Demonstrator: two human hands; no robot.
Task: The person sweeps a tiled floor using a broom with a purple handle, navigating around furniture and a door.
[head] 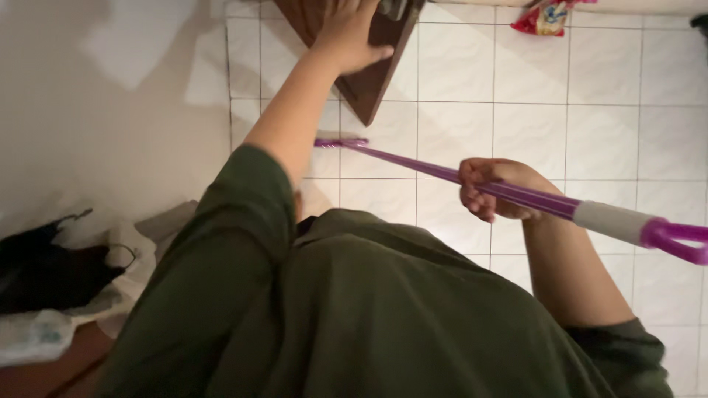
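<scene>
Right hand [495, 190] around slim glossy purple handle [435, 172]

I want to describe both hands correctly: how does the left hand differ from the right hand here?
The left hand reaches far forward and rests open on a dark brown wooden piece; the right hand stays near the body, closed around the purple handle. The left arm is stretched, the right bent. Both are bare.

I count two hands of mine, one left hand [348, 33] and one right hand [493, 189], one purple broom handle [442, 173], one brown wooden board [369, 66], one red snack packet [546, 18], one black bag [44, 273]
</scene>
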